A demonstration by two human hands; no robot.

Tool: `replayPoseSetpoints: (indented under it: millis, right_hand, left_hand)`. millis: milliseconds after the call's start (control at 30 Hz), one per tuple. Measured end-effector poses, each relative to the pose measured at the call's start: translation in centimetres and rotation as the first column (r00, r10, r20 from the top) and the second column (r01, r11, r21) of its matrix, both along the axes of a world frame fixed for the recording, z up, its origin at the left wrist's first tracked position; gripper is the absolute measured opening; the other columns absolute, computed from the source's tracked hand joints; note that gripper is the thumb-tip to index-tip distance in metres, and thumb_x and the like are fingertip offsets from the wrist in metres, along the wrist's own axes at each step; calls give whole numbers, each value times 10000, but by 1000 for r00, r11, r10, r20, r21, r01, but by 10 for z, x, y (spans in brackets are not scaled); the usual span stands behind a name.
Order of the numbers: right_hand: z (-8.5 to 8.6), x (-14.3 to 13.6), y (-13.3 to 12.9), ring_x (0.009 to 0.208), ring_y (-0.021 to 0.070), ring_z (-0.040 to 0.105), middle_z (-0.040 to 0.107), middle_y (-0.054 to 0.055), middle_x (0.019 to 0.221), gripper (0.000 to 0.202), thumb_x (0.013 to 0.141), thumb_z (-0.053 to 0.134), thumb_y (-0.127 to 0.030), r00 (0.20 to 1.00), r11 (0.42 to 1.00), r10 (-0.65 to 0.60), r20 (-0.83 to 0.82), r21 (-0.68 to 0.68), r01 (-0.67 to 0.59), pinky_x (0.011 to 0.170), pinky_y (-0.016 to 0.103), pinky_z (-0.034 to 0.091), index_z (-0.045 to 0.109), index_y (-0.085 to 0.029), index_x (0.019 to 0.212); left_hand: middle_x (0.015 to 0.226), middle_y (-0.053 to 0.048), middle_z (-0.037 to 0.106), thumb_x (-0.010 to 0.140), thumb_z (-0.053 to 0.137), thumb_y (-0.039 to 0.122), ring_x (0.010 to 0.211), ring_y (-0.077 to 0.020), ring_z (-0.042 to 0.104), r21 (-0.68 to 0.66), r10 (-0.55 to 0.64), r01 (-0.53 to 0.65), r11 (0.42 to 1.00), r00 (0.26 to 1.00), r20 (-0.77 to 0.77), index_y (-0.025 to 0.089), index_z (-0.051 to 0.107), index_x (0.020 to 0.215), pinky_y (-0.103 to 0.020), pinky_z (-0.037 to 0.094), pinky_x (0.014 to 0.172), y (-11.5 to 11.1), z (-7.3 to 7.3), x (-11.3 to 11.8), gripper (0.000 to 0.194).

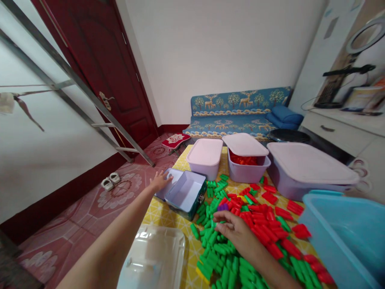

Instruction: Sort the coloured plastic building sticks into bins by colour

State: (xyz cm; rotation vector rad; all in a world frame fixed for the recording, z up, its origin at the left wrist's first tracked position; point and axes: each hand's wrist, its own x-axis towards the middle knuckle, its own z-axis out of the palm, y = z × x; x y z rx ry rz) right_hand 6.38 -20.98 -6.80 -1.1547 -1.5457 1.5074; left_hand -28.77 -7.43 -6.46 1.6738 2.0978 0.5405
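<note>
My left hand is spread out with its fingertips on the opened lid of a small hinged box. The box has a pale lilac inside, dark outer walls and a metal clasp facing the blocks; nothing lies in it. My right hand hovers low over a pile of green plastic blocks, fingers curved and thumb apart from them. No block shows clearly in its grasp. Beside it are red blocks and a purple block.
Lidded lilac bins line the table's far side; one bin has its lid askew over red pieces. A blue tub stands at right, a clear lid lies near front. A ladder leans left; a sofa stands behind.
</note>
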Motion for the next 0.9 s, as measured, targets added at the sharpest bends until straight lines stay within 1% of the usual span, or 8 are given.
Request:
replayPoseSetpoints:
  millis: [133,233,267,367,467,600,733,900]
  right_hand:
    - [17,16,-7,926,233,658,686,87,1046,373,744,660,-429,1000,1000,5,-1,15,-5,844,393,518,640,-194,1033]
    - [33,28,11,986,247,654,668,99,1081,474,683,742,-423,976,991,-132,-172,-9,133,860,399,526,604,-203,1080]
    - [39,31,22,1010,245,648,656,96,1105,495,664,766,-404,944,977,-210,-254,-25,210,858,390,531,591,-213,1086]
    - [62,40,72,1042,187,632,633,43,1122,427,671,760,-264,742,891,-440,-505,-140,433,876,332,530,573,-251,1054]
    - [83,44,130,941,146,654,661,11,966,347,683,669,-100,520,749,-656,-547,-383,541,885,335,526,567,-243,982]
    - [94,42,191,938,138,649,655,23,1054,351,766,563,-95,412,628,-767,-491,-449,635,864,377,532,524,-241,1083]
    - [85,37,222,978,146,640,632,14,1126,435,792,489,-86,307,510,-838,-451,-449,734,845,401,540,466,-260,1190]
    - [76,43,243,917,199,663,640,41,1042,454,682,488,7,331,496,-842,-425,-370,785,745,461,557,518,-194,1089]
  left_hand:
    - [1533,-201,307,900,480,436,1453,-364,174,110,72,-77,991,996,52,130,426,1397,-569,161,1139,4,21,43,586]
    - [1518,-109,382,959,356,441,1408,-225,334,258,-52,15,966,989,139,155,369,1444,-348,268,1149,-15,45,99,563]
    - [1484,-107,436,953,382,445,1377,-229,386,347,-195,104,932,951,238,151,427,1413,-342,286,1143,-29,52,121,549]
    - [1381,-109,551,917,475,471,1301,-249,481,371,-509,382,846,786,351,180,548,1328,-388,339,1121,-87,62,183,508]
    - [1492,-103,419,814,646,467,1410,-278,330,263,-653,597,757,688,317,245,542,1345,-425,311,1142,-144,56,224,585]
    - [1554,-95,306,824,633,416,1420,-286,313,49,-574,614,788,702,422,291,483,1392,-462,301,1149,-184,40,235,600]
    - [1523,-101,362,817,629,448,1402,-297,346,18,-504,571,821,709,493,289,523,1362,-456,319,1143,-198,27,221,578]
    - [1481,-103,425,822,628,427,1363,-292,409,118,-490,505,855,713,501,286,560,1327,-442,351,1131,-209,14,214,528]
